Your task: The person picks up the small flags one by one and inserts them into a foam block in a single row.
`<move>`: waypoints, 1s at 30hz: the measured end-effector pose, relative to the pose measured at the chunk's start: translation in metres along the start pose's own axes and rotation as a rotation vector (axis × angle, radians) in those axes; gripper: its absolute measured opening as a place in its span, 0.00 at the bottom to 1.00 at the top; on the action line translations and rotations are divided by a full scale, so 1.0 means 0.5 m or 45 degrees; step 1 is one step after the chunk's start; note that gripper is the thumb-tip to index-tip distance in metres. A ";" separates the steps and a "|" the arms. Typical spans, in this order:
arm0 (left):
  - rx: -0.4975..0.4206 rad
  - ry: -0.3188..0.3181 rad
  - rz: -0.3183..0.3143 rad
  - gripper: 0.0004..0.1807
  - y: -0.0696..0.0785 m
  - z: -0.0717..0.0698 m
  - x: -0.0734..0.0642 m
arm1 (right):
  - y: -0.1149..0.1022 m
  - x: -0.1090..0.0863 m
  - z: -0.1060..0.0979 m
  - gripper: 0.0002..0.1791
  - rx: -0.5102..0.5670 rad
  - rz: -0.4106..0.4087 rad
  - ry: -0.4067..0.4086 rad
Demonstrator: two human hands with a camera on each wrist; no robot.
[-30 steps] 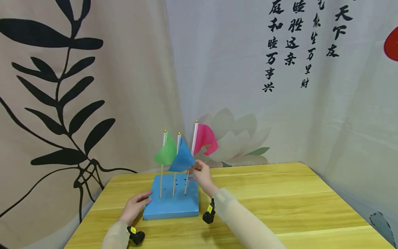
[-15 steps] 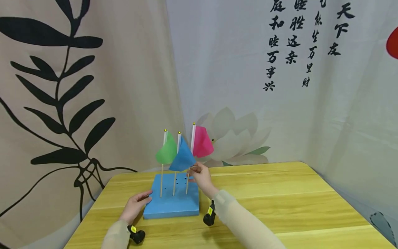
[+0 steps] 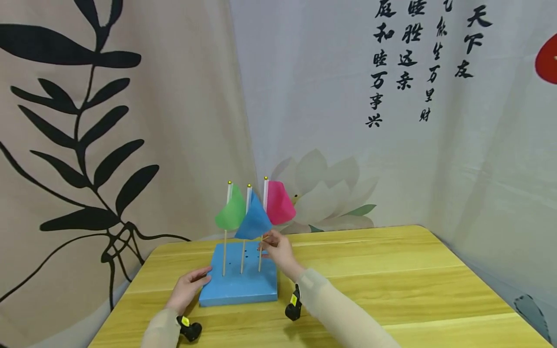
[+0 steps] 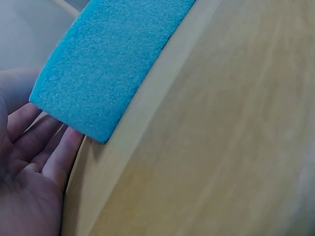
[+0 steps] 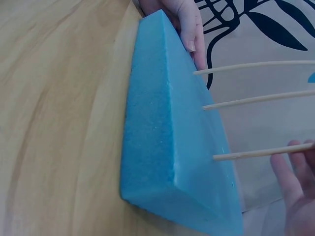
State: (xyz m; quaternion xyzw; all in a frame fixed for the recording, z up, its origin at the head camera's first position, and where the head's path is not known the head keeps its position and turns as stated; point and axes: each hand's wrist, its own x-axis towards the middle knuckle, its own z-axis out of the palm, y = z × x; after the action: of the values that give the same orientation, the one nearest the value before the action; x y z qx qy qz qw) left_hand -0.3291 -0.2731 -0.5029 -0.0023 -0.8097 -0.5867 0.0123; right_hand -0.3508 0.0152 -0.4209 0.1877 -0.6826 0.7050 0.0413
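Note:
A blue foam block (image 3: 239,293) with small holes lies on the wooden table. Three small flags on thin wooden sticks stand in a row on it: green (image 3: 230,214), blue (image 3: 253,221) and pink (image 3: 279,203). My right hand (image 3: 282,251) pinches the pink flag's stick (image 5: 246,155) partway up, and the stick's lower end meets the block's top. At the block's left edge, my left hand (image 3: 187,290) touches the foam with extended fingers; the left wrist view shows its fingers (image 4: 64,152) beside the block's corner.
The wooden table (image 3: 391,280) stretches to the right and toward me. Behind it hangs a cloth backdrop (image 3: 304,96) with printed leaves, a lotus and writing. A black wrist camera (image 3: 189,330) sits on the left wrist and another (image 3: 293,304) on the right.
The pink flag has come down lower and straightened from its rightward lean, its top shifting left, with my right hand on its stick. My left hand has stayed at the block's edge.

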 end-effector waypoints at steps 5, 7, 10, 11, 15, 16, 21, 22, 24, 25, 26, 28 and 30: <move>0.022 0.019 -0.004 0.27 0.000 -0.006 0.003 | -0.003 -0.003 0.003 0.09 -0.001 -0.005 0.014; 0.032 0.018 -0.002 0.27 0.001 -0.008 0.006 | -0.005 -0.001 0.004 0.09 -0.004 -0.001 0.021; 0.033 0.006 0.004 0.27 0.000 -0.010 0.010 | -0.007 0.000 0.005 0.10 -0.006 -0.003 0.034; 0.031 -0.002 0.003 0.27 0.000 -0.010 0.011 | -0.007 -0.001 0.005 0.11 -0.010 -0.003 0.038; 0.017 -0.014 -0.009 0.27 -0.008 -0.008 0.015 | -0.007 -0.001 0.001 0.12 -0.035 -0.006 0.039; 0.021 -0.015 -0.012 0.27 -0.009 -0.008 0.016 | -0.007 -0.001 -0.001 0.12 -0.045 -0.004 0.038; 0.038 -0.005 -0.010 0.27 -0.011 -0.001 0.021 | -0.006 0.004 -0.017 0.12 -0.072 -0.015 0.043; 0.041 -0.004 -0.006 0.26 -0.011 0.000 0.023 | -0.005 0.005 -0.022 0.12 -0.078 -0.022 0.046; 0.041 -0.007 0.010 0.26 -0.007 0.002 0.025 | -0.005 0.007 -0.034 0.13 -0.082 -0.040 0.044; 0.043 -0.011 0.021 0.26 -0.005 0.002 0.026 | -0.005 0.010 -0.041 0.13 -0.081 -0.046 0.045; 0.045 -0.013 0.030 0.26 -0.002 0.001 0.027 | -0.004 0.013 -0.049 0.14 -0.079 -0.049 0.038; 0.052 -0.020 0.048 0.26 0.002 -0.004 0.028 | -0.001 0.021 -0.064 0.14 -0.081 -0.044 0.029; 0.085 -0.041 0.065 0.27 0.004 -0.011 0.029 | 0.007 0.033 -0.083 0.15 -0.070 -0.021 0.021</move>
State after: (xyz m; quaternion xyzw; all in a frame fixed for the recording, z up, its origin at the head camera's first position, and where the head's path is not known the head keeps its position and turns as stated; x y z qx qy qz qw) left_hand -0.3433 -0.2775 -0.4988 -0.0321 -0.8285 -0.5588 0.0144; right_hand -0.3758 0.0525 -0.4187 0.1863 -0.6999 0.6871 0.0578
